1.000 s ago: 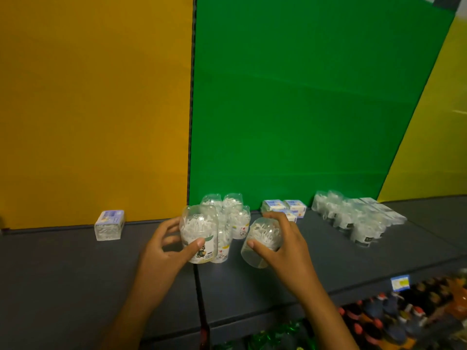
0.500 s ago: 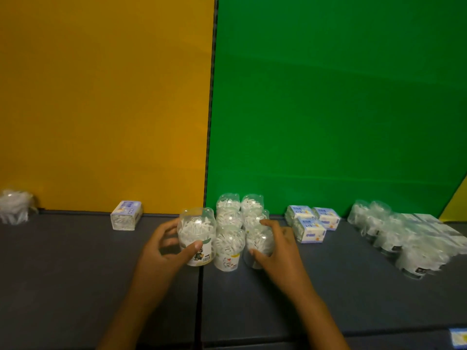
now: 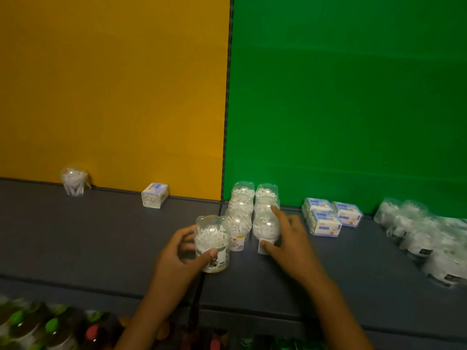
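Note:
My left hand [image 3: 178,256] grips a clear tub of cotton swabs [image 3: 212,245] just above the dark shelf [image 3: 101,238], thumb across its front. To its right stand two rows of the same clear tubs [image 3: 240,213], running back to the wall. My right hand [image 3: 288,238] holds the front tub of the right row [image 3: 266,227], thumb at its base and a finger along its far side.
Small blue-and-white boxes [image 3: 326,219] sit right of the rows, and more clear tubs [image 3: 419,231] crowd the far right. A single box [image 3: 154,195] and a lone tub [image 3: 73,180] stand by the yellow wall. Bottles [image 3: 32,327] fill the shelf below.
My right hand has set its tub down at the front of the right row. The left hand kept its tub, drawing it slightly nearer. The view shifted left and down.

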Action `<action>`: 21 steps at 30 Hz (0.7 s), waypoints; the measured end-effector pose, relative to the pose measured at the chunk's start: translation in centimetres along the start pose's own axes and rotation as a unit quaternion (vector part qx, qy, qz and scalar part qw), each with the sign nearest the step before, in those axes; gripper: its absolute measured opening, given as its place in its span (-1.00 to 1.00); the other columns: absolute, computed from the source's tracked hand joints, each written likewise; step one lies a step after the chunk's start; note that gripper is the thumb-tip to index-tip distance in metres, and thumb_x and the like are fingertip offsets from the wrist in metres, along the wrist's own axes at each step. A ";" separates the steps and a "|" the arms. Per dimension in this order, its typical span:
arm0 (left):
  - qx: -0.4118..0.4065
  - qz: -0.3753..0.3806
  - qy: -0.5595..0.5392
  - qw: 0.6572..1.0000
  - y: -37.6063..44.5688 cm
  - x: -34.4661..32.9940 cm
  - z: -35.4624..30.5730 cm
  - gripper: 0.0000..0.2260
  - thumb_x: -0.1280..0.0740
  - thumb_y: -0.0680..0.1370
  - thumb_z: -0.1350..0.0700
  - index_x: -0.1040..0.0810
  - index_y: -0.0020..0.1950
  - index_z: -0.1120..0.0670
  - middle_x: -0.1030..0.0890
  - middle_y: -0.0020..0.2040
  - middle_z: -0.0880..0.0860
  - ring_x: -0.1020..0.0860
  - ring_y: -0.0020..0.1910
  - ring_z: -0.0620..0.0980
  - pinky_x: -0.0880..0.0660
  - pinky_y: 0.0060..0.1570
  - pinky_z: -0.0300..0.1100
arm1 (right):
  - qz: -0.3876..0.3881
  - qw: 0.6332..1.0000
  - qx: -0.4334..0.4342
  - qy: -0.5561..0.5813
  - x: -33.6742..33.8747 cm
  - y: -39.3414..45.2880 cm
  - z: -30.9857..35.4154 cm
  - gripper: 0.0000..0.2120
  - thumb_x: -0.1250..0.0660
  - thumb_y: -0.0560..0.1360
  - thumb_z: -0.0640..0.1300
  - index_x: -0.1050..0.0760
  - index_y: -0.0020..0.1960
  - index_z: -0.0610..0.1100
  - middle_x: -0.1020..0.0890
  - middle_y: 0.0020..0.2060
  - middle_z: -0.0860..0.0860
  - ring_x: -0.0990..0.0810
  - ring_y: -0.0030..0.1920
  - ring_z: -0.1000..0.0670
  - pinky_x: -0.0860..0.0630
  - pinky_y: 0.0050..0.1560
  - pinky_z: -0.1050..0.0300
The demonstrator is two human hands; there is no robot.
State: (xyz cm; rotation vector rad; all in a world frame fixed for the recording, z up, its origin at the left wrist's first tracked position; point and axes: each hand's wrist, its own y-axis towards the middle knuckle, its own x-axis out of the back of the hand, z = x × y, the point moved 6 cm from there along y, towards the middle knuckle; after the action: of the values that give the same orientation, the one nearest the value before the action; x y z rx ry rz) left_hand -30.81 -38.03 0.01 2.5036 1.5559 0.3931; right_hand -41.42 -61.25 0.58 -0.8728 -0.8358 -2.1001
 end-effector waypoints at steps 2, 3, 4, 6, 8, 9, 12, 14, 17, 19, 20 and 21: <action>0.005 0.006 0.008 1.000 -0.5 -0.2 0.2 -0.54 -0.55 0.29 0.06 -0.52 0.15 -0.04 -0.63 0.02 -0.10 -0.60 -0.06 -0.22 -0.58 -0.16 -0.29 | -0.019 1.000 0.010 -0.008 0.9 -0.6 0.2 -0.25 -0.39 0.50 0.07 -0.06 0.56 0.08 -0.29 0.38 -0.03 -0.33 0.38 -0.08 -0.34 0.36 0.02; 0.006 0.009 0.014 1.000 -0.6 -0.3 0.3 -0.53 -0.54 0.27 0.02 -0.53 0.14 -0.06 -0.64 0.02 -0.09 -0.60 -0.05 -0.20 -0.59 -0.14 -0.25 | -0.030 0.999 0.018 -0.018 1.5 -0.9 0.5 -0.27 -0.38 0.51 0.09 -0.08 0.55 0.06 -0.29 0.40 -0.03 -0.30 0.41 -0.07 -0.33 0.36 0.02; 0.004 0.011 0.018 1.000 -0.6 -0.4 0.3 -0.51 -0.54 0.25 -0.01 -0.53 0.14 -0.07 -0.64 0.02 -0.09 -0.61 -0.05 -0.18 -0.60 -0.13 -0.21 | -0.036 0.999 0.024 -0.032 2.1 -1.2 0.6 -0.30 -0.35 0.52 0.11 -0.10 0.55 0.05 -0.29 0.40 -0.02 -0.29 0.42 -0.06 -0.34 0.34 0.03; 0.005 0.016 0.024 1.000 -0.6 -0.9 0.4 -0.50 -0.55 0.23 -0.01 -0.53 0.14 -0.08 -0.64 0.03 -0.08 -0.62 -0.04 -0.16 -0.61 -0.10 -0.17 | -0.032 0.995 0.029 -0.085 3.2 -1.9 0.8 -0.33 -0.29 0.55 0.15 -0.09 0.54 0.01 -0.26 0.43 -0.04 -0.26 0.44 -0.06 -0.34 0.33 0.05; 0.007 0.026 0.029 0.999 -0.7 -1.7 0.6 -0.52 -0.57 0.27 0.09 -0.52 0.13 -0.09 -0.63 0.04 -0.08 -0.61 -0.04 -0.18 -0.60 -0.11 -0.21 | -0.024 0.990 0.025 -0.140 4.0 -2.5 0.6 -0.33 -0.23 0.57 0.20 -0.08 0.54 -0.03 -0.24 0.47 -0.05 -0.23 0.46 -0.06 -0.30 0.35 0.07; 0.006 0.032 0.035 0.999 -0.8 -2.2 0.6 -0.53 -0.58 0.29 0.15 -0.52 0.12 -0.10 -0.62 0.05 -0.08 -0.60 -0.04 -0.21 -0.59 -0.12 -0.26 | -0.023 0.987 0.026 -0.154 4.3 -2.6 0.5 -0.33 -0.22 0.57 0.22 -0.09 0.54 -0.05 -0.26 0.47 -0.06 -0.24 0.45 -0.06 -0.29 0.36 0.07; 0.005 0.046 0.047 0.998 -0.7 -3.2 1.1 -0.52 -0.58 0.30 0.20 -0.50 0.10 -0.13 -0.60 0.07 -0.09 -0.60 -0.01 -0.20 -0.57 -0.09 -0.30 | -0.021 0.986 0.034 -0.163 4.9 -2.7 0.4 -0.37 -0.20 0.56 0.27 -0.20 0.48 -0.05 -0.33 0.42 -0.04 -0.32 0.40 -0.05 -0.36 0.30 0.07; 0.009 0.054 0.057 0.997 -0.6 -3.8 1.7 -0.50 -0.58 0.30 0.19 -0.49 0.11 -0.14 -0.60 0.09 -0.07 -0.61 0.02 -0.12 -0.57 -0.02 -0.22 | -0.019 0.987 0.037 -0.157 5.1 -2.7 0.4 -0.39 -0.20 0.55 0.27 -0.21 0.47 -0.04 -0.35 0.40 -0.03 -0.35 0.38 -0.04 -0.39 0.26 0.08; 0.010 0.050 0.058 0.997 -0.7 -4.5 2.4 -0.50 -0.57 0.30 0.21 -0.49 0.11 -0.15 -0.60 0.09 -0.09 -0.61 0.04 -0.13 -0.56 0.04 -0.23 | -0.017 0.987 0.043 -0.153 5.0 -2.7 0.5 -0.39 -0.20 0.55 0.25 -0.20 0.47 -0.04 -0.36 0.38 -0.02 -0.36 0.36 -0.04 -0.40 0.24 0.08; 0.002 0.053 0.061 0.997 -0.7 -4.9 2.6 -0.50 -0.56 0.33 0.20 -0.47 0.17 -0.13 -0.59 0.12 -0.13 -0.58 0.06 -0.23 -0.52 0.04 -0.35 | -0.017 0.988 0.045 -0.149 5.0 -2.8 0.5 -0.39 -0.21 0.56 0.24 -0.19 0.48 -0.04 -0.36 0.37 -0.03 -0.37 0.36 -0.05 -0.40 0.25 0.07; -0.002 0.058 0.062 0.996 -0.7 -5.1 2.5 -0.48 -0.55 0.34 0.19 -0.46 0.21 -0.11 -0.58 0.14 -0.13 -0.57 0.08 -0.25 -0.51 0.04 -0.39 | -0.016 0.988 0.046 -0.147 4.9 -2.8 0.5 -0.39 -0.22 0.56 0.23 -0.19 0.48 -0.05 -0.36 0.37 -0.03 -0.37 0.35 -0.05 -0.40 0.25 0.07; -0.004 0.060 0.064 0.996 -0.8 -5.2 2.5 -0.46 -0.54 0.35 0.18 -0.45 0.25 -0.09 -0.58 0.17 -0.12 -0.57 0.10 -0.24 -0.49 0.06 -0.40 | -0.015 0.988 0.049 -0.146 4.8 -2.9 0.5 -0.39 -0.22 0.56 0.23 -0.19 0.48 -0.05 -0.36 0.37 -0.02 -0.37 0.35 -0.05 -0.41 0.24 0.08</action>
State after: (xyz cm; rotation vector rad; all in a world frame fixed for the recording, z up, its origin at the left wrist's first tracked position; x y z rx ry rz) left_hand -32.89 -42.35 -3.30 2.6203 1.4456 0.5857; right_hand -46.07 -61.02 3.78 -1.1386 -1.0988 -1.9647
